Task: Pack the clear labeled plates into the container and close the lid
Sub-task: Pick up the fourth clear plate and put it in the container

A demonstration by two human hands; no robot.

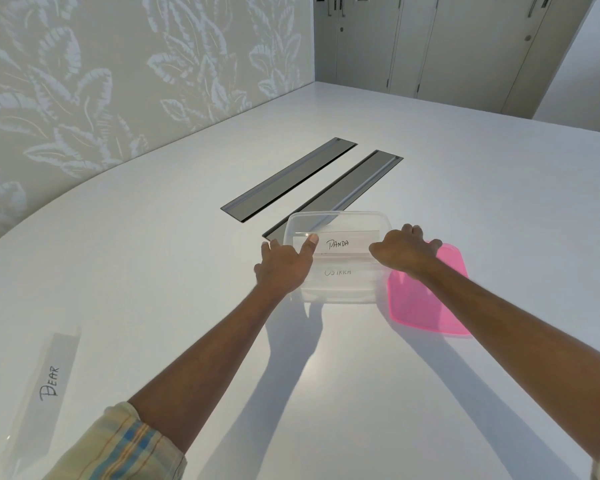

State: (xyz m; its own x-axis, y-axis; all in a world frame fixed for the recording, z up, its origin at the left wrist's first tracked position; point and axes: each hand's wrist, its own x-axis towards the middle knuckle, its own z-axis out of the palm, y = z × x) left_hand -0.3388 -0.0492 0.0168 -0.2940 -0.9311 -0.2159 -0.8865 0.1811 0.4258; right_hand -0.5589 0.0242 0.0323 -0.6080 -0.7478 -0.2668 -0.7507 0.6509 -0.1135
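A clear rectangular container (340, 218) stands on the white table ahead of me. A clear plate labeled PANDA (347, 242) is held over the container's opening. My left hand (284, 265) grips its left end with the thumb on top. My right hand (404, 249) grips its right end. A second plate labeled OSTRICH (338, 272) lies lower inside the container. Flat on the table, the pink lid (426, 299) touches the container's right side, partly under my right wrist. A third clear plate labeled BEAR (49, 382) lies on the table at the near left.
Two grey recessed cable trays (288, 180) run diagonally across the table (465, 188) just behind the container. A leaf-patterned wall borders the table's left side. Grey cabinet doors (430, 46) stand beyond the far edge.
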